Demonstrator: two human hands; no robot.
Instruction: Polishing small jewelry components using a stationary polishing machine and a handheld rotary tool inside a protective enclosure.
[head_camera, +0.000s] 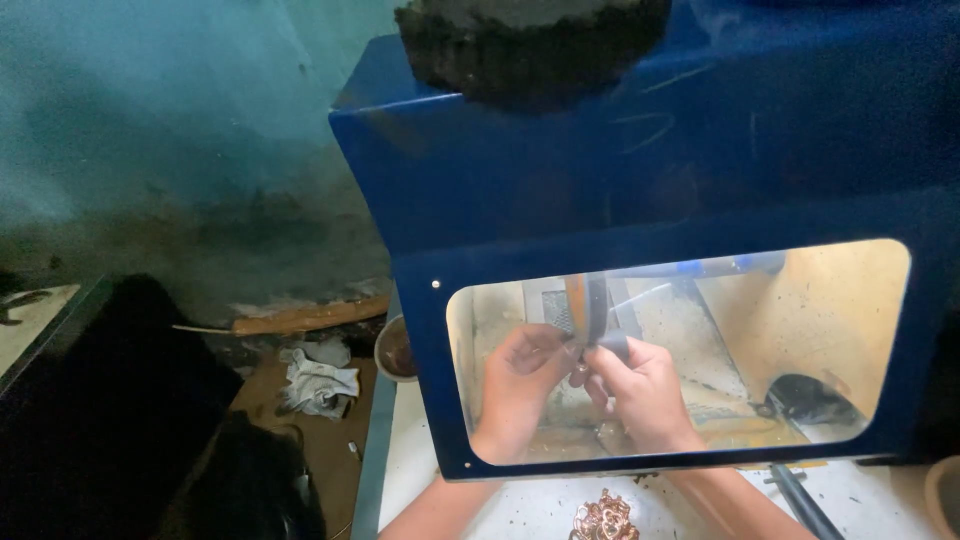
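Both my hands reach into a blue cabinet (640, 170) and show through its clear window (800, 330). My left hand (520, 385) and my right hand (640, 390) meet in the middle, fingers pinched together on a small dark piece (612, 346) held against an upright belt-like strip (590, 305). What the piece is cannot be made out through the pane. An ornate copper-coloured metal ornament (603, 520) lies on the white surface (480, 500) between my forearms, outside the box.
A dark hose opening (815, 400) sits inside the cabinet at the right. A dark tool handle (800, 500) lies at the lower right. A crumpled white cloth (318, 385), a wooden stick (305, 320) and a small bowl (395, 352) lie to the left.
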